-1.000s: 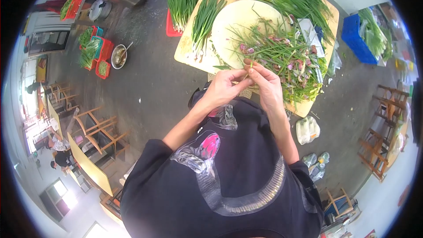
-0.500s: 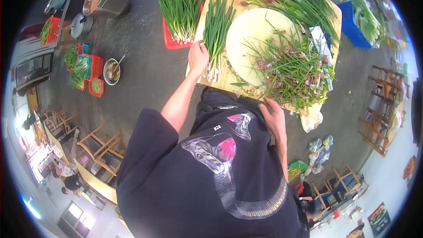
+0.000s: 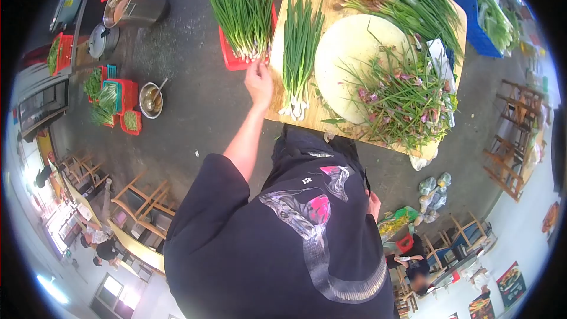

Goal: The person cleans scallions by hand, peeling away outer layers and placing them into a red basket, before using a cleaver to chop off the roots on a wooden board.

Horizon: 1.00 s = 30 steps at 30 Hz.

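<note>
My left hand (image 3: 258, 85) is at the left edge of the wooden table (image 3: 277, 71), its fingertips by the white root ends of green onions (image 3: 245, 20) in a red basket (image 3: 234, 62). Whether it grips any of them is too small to tell. A cleaned bunch of green onions (image 3: 300, 53) lies on the table to its right, untouched. Beyond that are a round pale board (image 3: 342, 53) and a heap of trimmings (image 3: 407, 100) partly over it. My right hand (image 3: 373, 205) hangs low beside my body, mostly hidden by the shirt.
Uncleaned green onions (image 3: 401, 0) lie along the table's far side. A blue crate (image 3: 472, 23) of leafy vegetables stands at the right. On the floor to the left are a metal bowl (image 3: 152, 100), small baskets and a large pot (image 3: 136, 3). Other people are at the lower edges.
My left hand has moved from beside the cleaned bunch to the basket's onions. My right hand has withdrawn from the table edge to my side. The view has shifted slightly.
</note>
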Each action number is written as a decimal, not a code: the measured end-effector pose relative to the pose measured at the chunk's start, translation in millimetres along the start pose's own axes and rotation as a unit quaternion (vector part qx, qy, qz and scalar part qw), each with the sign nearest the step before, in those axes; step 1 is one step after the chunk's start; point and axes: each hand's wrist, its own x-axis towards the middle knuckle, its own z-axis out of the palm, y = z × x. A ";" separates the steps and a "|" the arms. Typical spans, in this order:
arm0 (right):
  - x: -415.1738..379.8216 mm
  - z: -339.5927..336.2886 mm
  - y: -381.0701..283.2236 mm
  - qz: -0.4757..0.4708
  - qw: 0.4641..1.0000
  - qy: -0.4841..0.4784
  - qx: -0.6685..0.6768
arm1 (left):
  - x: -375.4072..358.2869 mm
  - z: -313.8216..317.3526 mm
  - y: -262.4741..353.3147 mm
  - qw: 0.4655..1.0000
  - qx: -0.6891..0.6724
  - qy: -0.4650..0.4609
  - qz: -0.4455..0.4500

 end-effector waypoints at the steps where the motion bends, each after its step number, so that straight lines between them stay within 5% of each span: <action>1: -1.9 0.7 5.5 0.013 1.000 -0.001 -0.001 | 18.6 -3.4 -9.5 1.000 0.004 -0.003 0.011; 6: 24.8 -7.7 90.9 -0.058 0.995 -0.024 0.073 | 87.0 -12.2 -35.1 0.985 0.161 -0.055 0.012; 8: 19.3 -4.8 86.4 -0.050 0.996 -0.021 0.065 | 67.1 5.5 -27.6 0.991 0.128 -0.030 0.024; 10: 7.9 -0.6 74.7 -0.026 0.999 -0.014 0.035 | 29.0 6.0 37.3 0.988 0.053 -0.143 -0.034; 11: 2.9 0.8 70.1 -0.017 0.999 -0.012 0.024 | 16.1 31.2 3.8 0.984 0.085 -0.156 -0.012; 16: -8.3 1.8 53.9 0.004 1.000 -0.009 -0.012 | -56.6 35.4 57.3 0.940 0.281 -0.187 -0.037; 30: -12.9 -2.4 45.4 0.016 0.998 -0.021 -0.055 | -47.6 37.9 53.6 0.953 0.216 -0.208 -0.048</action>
